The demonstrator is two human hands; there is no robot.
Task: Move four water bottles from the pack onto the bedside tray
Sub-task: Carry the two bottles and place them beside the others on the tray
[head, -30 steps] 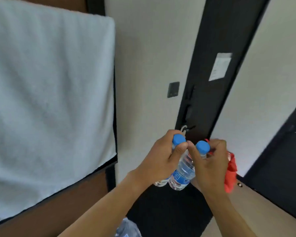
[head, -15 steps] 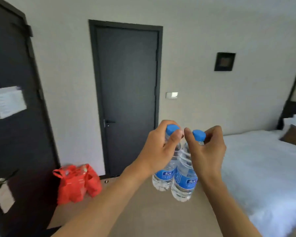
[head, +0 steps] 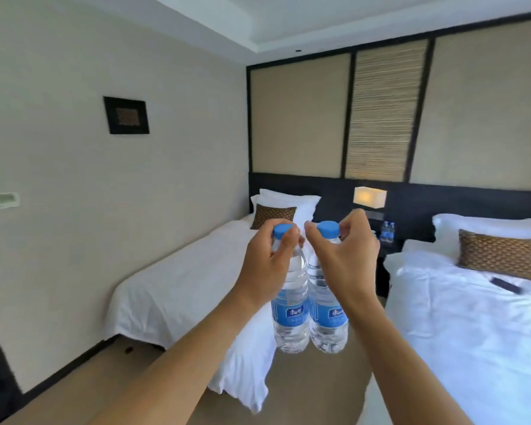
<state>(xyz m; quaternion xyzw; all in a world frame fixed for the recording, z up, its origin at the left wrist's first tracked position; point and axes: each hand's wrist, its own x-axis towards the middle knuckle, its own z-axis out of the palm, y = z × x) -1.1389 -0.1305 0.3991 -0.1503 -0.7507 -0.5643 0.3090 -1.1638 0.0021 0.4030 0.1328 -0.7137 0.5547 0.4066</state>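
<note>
Left hand (head: pixel 265 265) is gripping left bottle (head: pixel 289 305) at the neck; right hand (head: pixel 344 260) is gripping right bottle (head: pixel 327 314) likewise. Bottles are hanging upright, touching, between two beds.

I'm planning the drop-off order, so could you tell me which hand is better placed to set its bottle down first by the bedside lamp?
The right hand, probably. Its bottle hangs on the side nearer the nightstand bottles under the lamp; the left hand would cross over.

left hand (head: pixel 269 265), right hand (head: pixel 345 262), 2 bottles (head: pixel 290 314)
</note>
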